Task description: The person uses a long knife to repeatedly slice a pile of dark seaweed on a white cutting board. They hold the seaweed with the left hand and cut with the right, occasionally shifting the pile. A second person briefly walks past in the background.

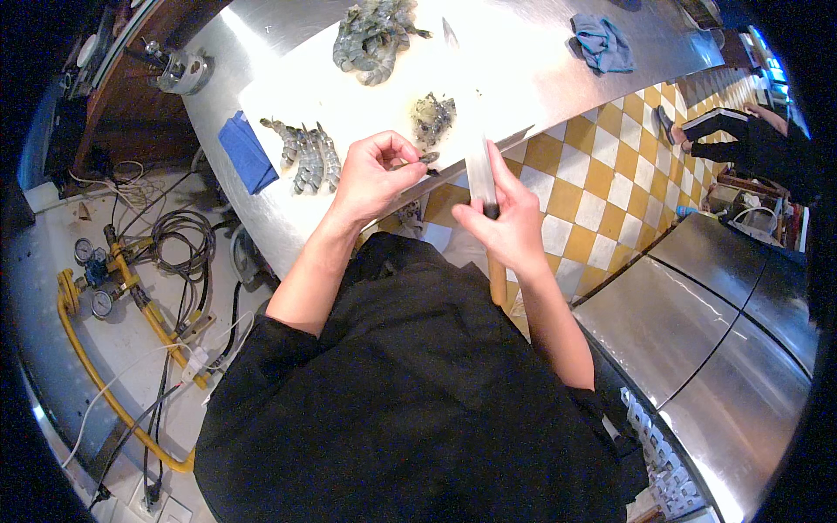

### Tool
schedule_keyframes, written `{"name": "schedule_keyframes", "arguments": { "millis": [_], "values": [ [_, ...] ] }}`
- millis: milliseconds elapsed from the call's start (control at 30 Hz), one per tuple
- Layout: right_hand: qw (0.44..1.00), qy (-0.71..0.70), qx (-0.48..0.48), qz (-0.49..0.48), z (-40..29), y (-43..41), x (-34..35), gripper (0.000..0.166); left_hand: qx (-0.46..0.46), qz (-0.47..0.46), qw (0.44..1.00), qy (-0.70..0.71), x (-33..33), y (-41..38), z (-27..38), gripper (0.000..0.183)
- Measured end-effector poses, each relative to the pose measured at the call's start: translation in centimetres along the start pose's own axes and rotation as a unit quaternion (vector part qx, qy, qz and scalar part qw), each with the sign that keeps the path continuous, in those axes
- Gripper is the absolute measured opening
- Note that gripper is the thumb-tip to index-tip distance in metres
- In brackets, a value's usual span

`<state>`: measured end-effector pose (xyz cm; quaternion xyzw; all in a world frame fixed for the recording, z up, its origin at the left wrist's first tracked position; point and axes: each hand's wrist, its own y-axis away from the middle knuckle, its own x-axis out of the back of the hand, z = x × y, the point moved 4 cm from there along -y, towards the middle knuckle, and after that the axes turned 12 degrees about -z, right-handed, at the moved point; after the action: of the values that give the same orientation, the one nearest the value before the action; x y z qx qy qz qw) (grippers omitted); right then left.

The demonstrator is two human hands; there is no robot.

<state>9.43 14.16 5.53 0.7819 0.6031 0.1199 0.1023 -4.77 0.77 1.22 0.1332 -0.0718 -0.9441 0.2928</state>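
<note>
My left hand [382,170] pinches a small dark shrimp tail [428,159] between thumb and fingers, over the near edge of a white cutting board [297,85]. My right hand [507,219] grips a long knife [482,173] with a wooden handle, its blade pointing away from me over the board's edge. On the board, a large heap of grey shrimp [374,40] lies at the far side, and several shrimp [310,157] lie in a row left of my left hand. A small pile of dark scraps [433,118] sits between them and the knife.
A folded blue cloth [247,153] lies beside the board's left end; a crumpled grey-blue cloth [603,44] is on the steel table [556,85]. A glass container [186,70] stands at the left corner. Yellow pipes and cables are low left. A person [739,134] stands far right, beyond steel cabinets [667,327].
</note>
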Motion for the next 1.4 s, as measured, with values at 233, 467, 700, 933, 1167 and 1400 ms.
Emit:
{"name": "schedule_keyframes", "arguments": {
  "millis": [233, 467, 700, 933, 1167, 1400],
  "values": [
    [0.997, -0.063, 0.049, -0.001, -0.6, -2.6, -0.6, 0.093, 0.006, -0.017, 0.995, 0.1, -0.8, 0.8, 0.3, 0.012],
    [0.983, 0.163, -0.047, -0.063, 1.1, 0.7, 0.0, 0.068, -0.043, 0.152, 0.878, -0.452, 3.3, -0.2, 0.0, 0.014],
    [0.921, 0.374, -0.042, -0.102, 2.3, 6.4, 0.1, 0.066, -0.107, 0.165, 0.861, -0.469, 3.5, 0.8, 0.5, 0.009],
    [0.898, 0.43, -0.035, -0.088, 2.0, 8.4, -0.3, 0.064, -0.121, 0.172, 0.839, -0.502, 3.0, 0.3, -0.1, 0.008],
    [0.901, 0.421, -0.043, -0.097, 2.5, 7.6, -0.6, 0.068, -0.113, 0.173, 0.851, -0.483, 3.1, 0.0, -0.2, 0.009],
    [0.92, 0.375, -0.05, -0.096, 1.8, 7.9, -0.6, 0.061, -0.082, 0.179, 0.864, -0.463, 3.2, 0.0, -0.2, 0.009]
  ]
}}
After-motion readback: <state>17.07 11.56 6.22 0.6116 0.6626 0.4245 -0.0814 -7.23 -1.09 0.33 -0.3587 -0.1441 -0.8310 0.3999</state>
